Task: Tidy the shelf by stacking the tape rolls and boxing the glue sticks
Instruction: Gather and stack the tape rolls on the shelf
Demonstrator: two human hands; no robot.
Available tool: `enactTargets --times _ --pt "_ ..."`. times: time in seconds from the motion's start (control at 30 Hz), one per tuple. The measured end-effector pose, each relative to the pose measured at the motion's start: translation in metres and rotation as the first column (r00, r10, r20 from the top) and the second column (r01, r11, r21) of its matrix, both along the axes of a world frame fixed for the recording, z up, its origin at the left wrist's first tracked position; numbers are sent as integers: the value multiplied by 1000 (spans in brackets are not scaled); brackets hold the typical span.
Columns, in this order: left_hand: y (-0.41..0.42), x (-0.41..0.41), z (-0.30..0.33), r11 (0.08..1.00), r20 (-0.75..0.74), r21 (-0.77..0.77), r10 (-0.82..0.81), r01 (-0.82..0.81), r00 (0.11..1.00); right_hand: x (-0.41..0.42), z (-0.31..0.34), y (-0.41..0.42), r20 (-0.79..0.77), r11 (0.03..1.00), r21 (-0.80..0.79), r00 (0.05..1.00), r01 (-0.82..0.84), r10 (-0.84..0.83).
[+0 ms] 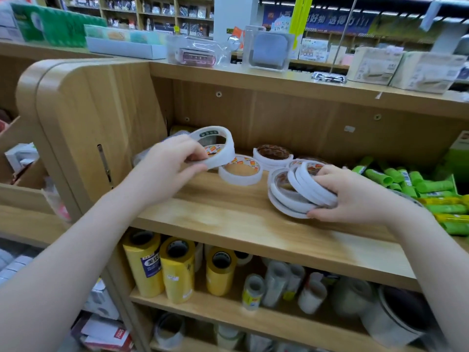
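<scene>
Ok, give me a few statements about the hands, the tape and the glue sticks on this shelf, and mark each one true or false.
1. The left hand holds a white tape roll lifted off the shelf. True.
2. The right hand is empty. False: it grips a bunch of thin tape rolls.
3. The green glue sticks lie to the right of the tape. True.
4. Yellow rolls stand on the top shelf. False: they stand on the shelf below.

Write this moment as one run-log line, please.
left hand: holds white tape roll | right hand: grips thin tape rolls | glue sticks: unboxed
</scene>
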State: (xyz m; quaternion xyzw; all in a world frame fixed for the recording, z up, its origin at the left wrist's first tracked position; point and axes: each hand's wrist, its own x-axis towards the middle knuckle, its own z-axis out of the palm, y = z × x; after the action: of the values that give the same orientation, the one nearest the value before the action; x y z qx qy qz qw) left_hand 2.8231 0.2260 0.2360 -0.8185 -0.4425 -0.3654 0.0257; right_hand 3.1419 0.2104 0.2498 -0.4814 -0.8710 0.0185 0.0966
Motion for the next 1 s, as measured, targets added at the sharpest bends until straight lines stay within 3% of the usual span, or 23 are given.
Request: enactTargets --times 0.2,0.47,0.53,0.63,0.7,0.8,0.87,1.0 --pt "59 29 -2 990 -79 -99 90 -98 993 -2 -8 -6 125 997 75 992 -14 5" --pt "79 40 -15 930 -201 -315 128 -188 971 -1 -16 -8 135 997 66 990 -39 30" --pt "80 42 -15 926 -213 -309 156 -218 965 -2 -16 -8 118 996 82 993 -24 14" --pt "73 49 -15 978 -208 -107 153 -178 966 -2 -13 -12 -67 1000 17 998 -18 19" --pt "63 58 -15 999 -147 -31 14 -18 989 0 -8 -17 -288 999 -37 958 -11 0" --pt "49 78 -16 963 -195 -83 -266 255 944 13 1 -20 -570 995 -44 816 89 -98" --pt "44 93 -19 926 -256 -142 -375 349 891 26 7 -20 -616 990 -32 777 141 -130" --pt "44 119 -21 907 -322 -246 -408 341 854 45 6 -21 -607 976 -50 770 210 -197"
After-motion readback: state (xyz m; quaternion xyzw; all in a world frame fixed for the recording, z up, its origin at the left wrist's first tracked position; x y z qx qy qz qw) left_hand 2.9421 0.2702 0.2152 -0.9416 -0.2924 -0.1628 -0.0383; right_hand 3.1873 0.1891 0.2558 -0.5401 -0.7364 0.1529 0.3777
